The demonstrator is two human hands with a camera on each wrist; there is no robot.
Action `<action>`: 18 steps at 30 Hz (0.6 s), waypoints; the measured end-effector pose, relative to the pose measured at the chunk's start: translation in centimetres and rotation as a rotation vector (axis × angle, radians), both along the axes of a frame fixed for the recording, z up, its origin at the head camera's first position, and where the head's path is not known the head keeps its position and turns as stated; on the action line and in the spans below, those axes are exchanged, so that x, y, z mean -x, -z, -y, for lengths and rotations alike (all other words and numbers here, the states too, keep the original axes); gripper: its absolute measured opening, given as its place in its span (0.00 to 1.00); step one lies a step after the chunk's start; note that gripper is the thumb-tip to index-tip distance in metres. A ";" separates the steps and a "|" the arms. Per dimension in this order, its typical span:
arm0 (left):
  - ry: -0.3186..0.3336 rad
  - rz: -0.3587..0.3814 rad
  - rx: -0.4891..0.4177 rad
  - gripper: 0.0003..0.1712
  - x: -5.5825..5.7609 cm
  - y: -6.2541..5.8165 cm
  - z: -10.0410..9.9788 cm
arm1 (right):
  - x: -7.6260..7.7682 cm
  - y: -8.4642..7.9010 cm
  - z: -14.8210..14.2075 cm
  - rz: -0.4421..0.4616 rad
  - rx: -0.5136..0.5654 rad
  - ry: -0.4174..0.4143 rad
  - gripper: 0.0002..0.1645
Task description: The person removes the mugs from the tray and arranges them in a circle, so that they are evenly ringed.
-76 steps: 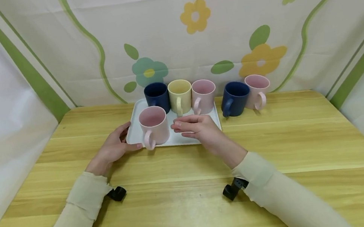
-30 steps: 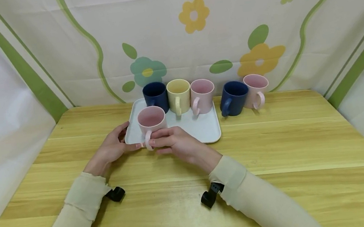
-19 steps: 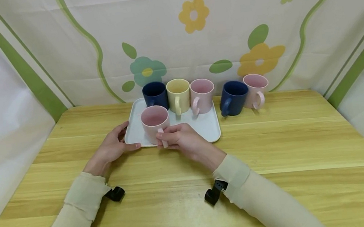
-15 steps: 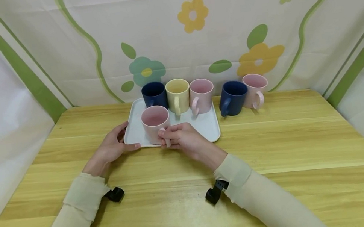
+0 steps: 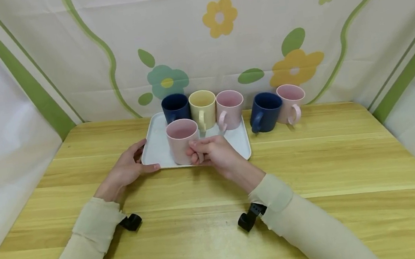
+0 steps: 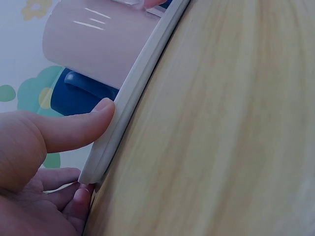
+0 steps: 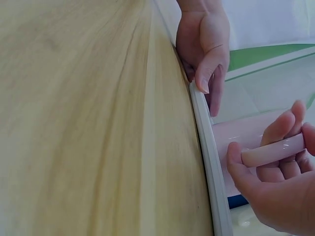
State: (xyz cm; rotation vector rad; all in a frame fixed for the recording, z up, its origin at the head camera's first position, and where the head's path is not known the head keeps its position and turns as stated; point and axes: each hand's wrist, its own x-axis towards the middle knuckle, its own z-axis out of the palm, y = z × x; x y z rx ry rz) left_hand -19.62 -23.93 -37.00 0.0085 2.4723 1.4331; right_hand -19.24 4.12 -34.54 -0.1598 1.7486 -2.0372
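My right hand (image 5: 220,154) pinches the handle of a pink mug (image 5: 181,145) standing upright at the front of a white tray (image 5: 149,158). In the right wrist view that handle (image 7: 275,151) lies between the thumb and curled fingers. My left hand (image 5: 127,169) grips the tray's front left corner. Its thumb (image 6: 78,130) presses the rim, with the other fingers round the corner in the left wrist view. Behind the held mug, along the tray's back, stand a navy mug (image 5: 175,107), a yellow mug (image 5: 204,110) and a second pink mug (image 5: 231,111).
To the right of the tray, a navy mug (image 5: 266,113) and a pink mug (image 5: 291,104) stand close together on the wooden table (image 5: 190,244). A white cloth (image 5: 189,41) with printed flowers hangs behind the table.
My right hand has gone from over the tray to the front pink mug's handle. The mug has turned, its handle swinging right, and shifted slightly right. The left hand stays at the corner.
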 end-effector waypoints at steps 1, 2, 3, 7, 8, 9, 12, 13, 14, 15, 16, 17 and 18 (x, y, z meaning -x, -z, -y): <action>-0.001 0.001 -0.001 0.64 0.0 0.0 0.0 | 0.0 0.0 -0.1 -0.009 -0.005 0.003 0.18; -0.002 0.003 -0.002 0.64 0.0 0.0 0.0 | -0.1 -0.1 -0.2 -0.016 -0.014 0.005 0.18; -0.002 0.004 -0.003 0.64 0.0 0.0 0.0 | -0.1 -0.1 -0.4 -0.024 -0.024 0.006 0.18; -0.005 0.008 -0.002 0.64 0.1 0.0 0.0 | -0.3 -0.4 -1.0 -0.045 -0.057 0.002 0.19; -0.005 0.008 0.001 0.64 0.1 0.0 0.0 | -0.3 -0.5 -1.2 -0.047 -0.061 -0.002 0.19; -0.005 0.008 0.004 0.64 0.0 0.0 0.0 | -0.4 -0.5 -1.4 -0.052 -0.064 -0.006 0.20; -0.003 0.007 0.012 0.64 0.0 -0.1 0.0 | -0.5 -0.5 -2.0 -0.063 -0.078 -0.011 0.21; -0.002 0.007 0.014 0.64 0.0 0.0 0.0 | -0.5 -0.5 -2.3 -0.068 -0.082 -0.011 0.21; -0.002 0.010 0.014 0.64 0.0 -0.1 0.0 | -0.6 -0.5 -2.5 -0.076 -0.089 -0.011 0.21; -0.004 0.013 0.015 0.65 0.0 0.0 0.0 | -0.7 -0.4 -2.8 -0.082 -0.094 -0.008 0.21; -0.003 0.014 0.015 0.65 0.0 0.0 0.0 | -0.7 -0.4 -3.0 -0.084 -0.097 -0.004 0.21; -0.002 0.015 0.014 0.65 0.0 0.0 0.0 | -0.8 -0.4 -3.3 -0.091 -0.101 -0.004 0.21; 0.000 0.015 0.013 0.65 0.0 0.0 0.0 | -0.8 -0.4 -3.7 -0.098 -0.105 -0.004 0.21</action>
